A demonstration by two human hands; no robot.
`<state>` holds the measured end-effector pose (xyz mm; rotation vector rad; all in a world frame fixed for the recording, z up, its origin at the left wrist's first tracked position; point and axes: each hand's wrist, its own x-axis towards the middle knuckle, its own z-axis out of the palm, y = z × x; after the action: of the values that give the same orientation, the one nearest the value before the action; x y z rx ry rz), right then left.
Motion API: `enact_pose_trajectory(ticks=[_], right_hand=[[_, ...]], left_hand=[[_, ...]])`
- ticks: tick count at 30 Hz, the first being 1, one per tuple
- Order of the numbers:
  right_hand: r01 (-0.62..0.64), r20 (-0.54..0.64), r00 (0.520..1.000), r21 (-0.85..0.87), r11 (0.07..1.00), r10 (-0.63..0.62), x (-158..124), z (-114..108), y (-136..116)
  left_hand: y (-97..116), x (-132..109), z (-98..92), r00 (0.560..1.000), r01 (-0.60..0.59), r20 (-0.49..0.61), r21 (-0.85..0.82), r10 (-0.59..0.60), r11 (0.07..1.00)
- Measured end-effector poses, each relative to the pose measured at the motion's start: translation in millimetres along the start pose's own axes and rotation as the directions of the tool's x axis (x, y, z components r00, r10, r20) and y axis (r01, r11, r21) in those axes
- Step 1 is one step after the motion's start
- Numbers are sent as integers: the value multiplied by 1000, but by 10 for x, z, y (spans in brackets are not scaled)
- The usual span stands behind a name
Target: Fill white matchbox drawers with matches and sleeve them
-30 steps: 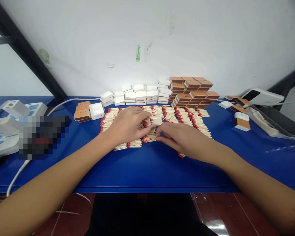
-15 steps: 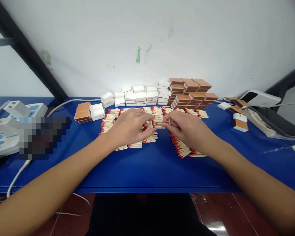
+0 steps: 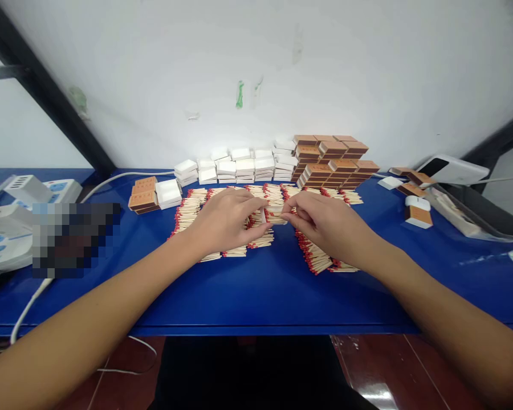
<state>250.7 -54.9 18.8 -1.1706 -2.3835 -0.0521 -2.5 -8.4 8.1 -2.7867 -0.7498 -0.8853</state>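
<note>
Between the thumb and fingers of my left hand [image 3: 226, 222] is a white matchbox tray [image 3: 263, 215], mostly hidden by the fingers. Matches [image 3: 274, 218] lie between my two hands, at the tray. My right hand [image 3: 325, 223] is closed in a pinch at the right end of these matches; its fingertips meet there, and what exactly they hold is hard to see. Under and around both hands, red-tipped matches [image 3: 188, 212] are spread in rows, with another bunch [image 3: 315, 253] below my right hand.
White matchbox trays [image 3: 226, 168] are stacked along the wall, next to piled brown matchboxes [image 3: 333, 165]. More matchboxes [image 3: 144, 193] stand at left, one [image 3: 419, 217] at right. Power strips [image 3: 8, 239] and a pixelated object [image 3: 74, 239] lie on the blue table [image 3: 248, 302].
Both hands stay in nearly the same place and pose. The view has shifted very slightly.
</note>
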Motion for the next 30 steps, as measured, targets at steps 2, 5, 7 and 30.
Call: enact_pose_trajectory(ticks=[2,5,7,30], right_hand=[[20,-18,1000,-9,1000,-20,-1,7,5],[37,-31,999,-23,999,-38,0,11,8],[41,-36,998,-27,999,-42,1,10,5],[99,247,956,233,967,-157,-3,161,-222]], left_hand=[[-5,0,7,1000,-4,-7,-2,4,1000],[-8,3,14,1000,-6,-15,-6,6,1000],[-6,5,14,1000,-10,-23,-8,10,1000],[-123,-2,-15,997,75,-34,105,-72,992]])
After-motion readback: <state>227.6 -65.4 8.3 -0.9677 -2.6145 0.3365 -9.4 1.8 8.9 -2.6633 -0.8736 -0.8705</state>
